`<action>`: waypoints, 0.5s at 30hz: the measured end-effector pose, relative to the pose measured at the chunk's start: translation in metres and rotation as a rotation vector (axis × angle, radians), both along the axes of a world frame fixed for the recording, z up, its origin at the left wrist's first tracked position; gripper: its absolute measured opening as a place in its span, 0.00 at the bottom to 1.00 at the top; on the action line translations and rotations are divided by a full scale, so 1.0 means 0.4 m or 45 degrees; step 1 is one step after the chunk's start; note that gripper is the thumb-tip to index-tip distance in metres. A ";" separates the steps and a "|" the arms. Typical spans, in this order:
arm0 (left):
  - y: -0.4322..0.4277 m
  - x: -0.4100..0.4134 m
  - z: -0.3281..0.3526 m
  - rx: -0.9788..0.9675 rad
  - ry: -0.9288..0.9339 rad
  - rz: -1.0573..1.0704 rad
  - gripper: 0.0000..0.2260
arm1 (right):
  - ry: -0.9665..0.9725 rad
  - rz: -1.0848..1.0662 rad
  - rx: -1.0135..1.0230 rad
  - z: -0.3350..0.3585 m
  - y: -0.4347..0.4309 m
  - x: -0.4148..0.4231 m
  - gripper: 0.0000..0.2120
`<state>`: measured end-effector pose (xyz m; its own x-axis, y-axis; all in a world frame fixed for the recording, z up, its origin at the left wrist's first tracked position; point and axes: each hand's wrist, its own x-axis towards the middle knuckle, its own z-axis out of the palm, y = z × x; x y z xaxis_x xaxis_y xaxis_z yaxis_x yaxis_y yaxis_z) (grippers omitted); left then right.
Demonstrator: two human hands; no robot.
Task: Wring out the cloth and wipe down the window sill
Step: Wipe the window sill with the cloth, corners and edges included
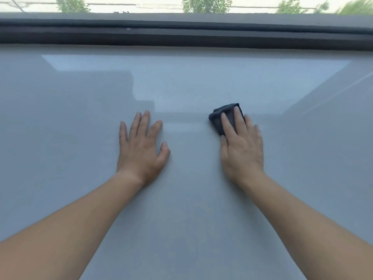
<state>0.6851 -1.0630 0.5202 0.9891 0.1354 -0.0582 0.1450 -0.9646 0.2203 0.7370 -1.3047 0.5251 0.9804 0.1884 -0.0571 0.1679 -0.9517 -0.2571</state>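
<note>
Wiping stage, judged from the layout: no bucket or water shows, and the cloth is already folded and pressed to the surface, so wringing seems done and the sill's wide grey expanse remains to be covered; no clear wet trail shows how much has been wiped. Left hand (141, 150) lies flat on the sill (60, 138), fingers spread, holding nothing. Right hand (241, 147) lies palm-down, fingers extended over the cloth (219, 116), pinning rather than clenching it. This dark, folded pad sits right of centre, mid-depth on the sill; its long axis runs from near-left toward far-right, tilted toward the window frame (181, 35).
</note>
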 end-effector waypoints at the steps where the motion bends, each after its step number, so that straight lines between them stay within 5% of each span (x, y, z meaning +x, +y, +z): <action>1: 0.000 -0.001 0.000 0.006 0.013 0.001 0.30 | -0.036 0.022 -0.010 -0.002 0.017 -0.037 0.28; 6: 0.003 0.000 0.007 0.014 0.090 -0.002 0.31 | -0.031 0.444 -0.047 -0.012 -0.002 -0.181 0.28; 11: -0.039 -0.070 0.036 -0.195 -0.082 -0.017 0.28 | 0.024 -0.034 -0.046 -0.002 -0.040 -0.152 0.28; 15: -0.085 -0.194 0.026 -0.174 -0.052 -0.151 0.26 | -0.031 0.297 -0.035 0.007 0.009 -0.330 0.30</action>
